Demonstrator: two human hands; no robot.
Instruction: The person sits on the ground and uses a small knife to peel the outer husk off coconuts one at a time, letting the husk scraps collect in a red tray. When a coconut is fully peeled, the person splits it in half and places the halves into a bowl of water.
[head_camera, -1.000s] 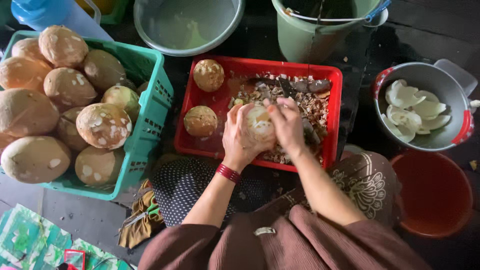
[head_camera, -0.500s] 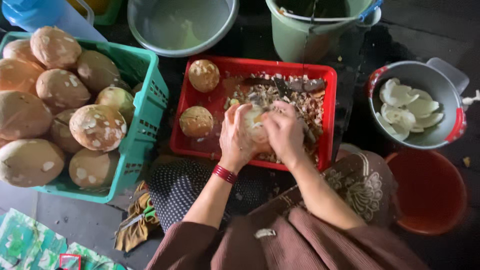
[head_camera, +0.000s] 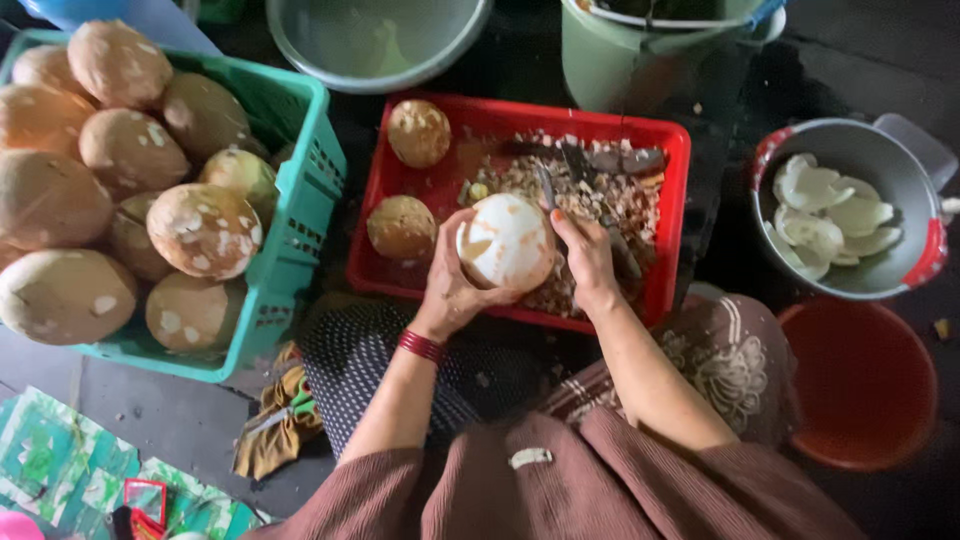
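Left hand (head_camera: 450, 290) cups round, smooth white coconut (head_camera: 506, 242); right hand (head_camera: 588, 262) grips knife (head_camera: 547, 188).

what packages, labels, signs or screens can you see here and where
No signs or screens show.
Printed sheet: flat on the floor at bottom left, green and white pattern.
Small red-framed item: lying on that sheet near the bottom edge; too small to tell what it is.

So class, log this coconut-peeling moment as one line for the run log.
left hand: cups pale peeled coconut | right hand: holds knife against it | below: red tray of shavings | left: green crate of brown coconuts
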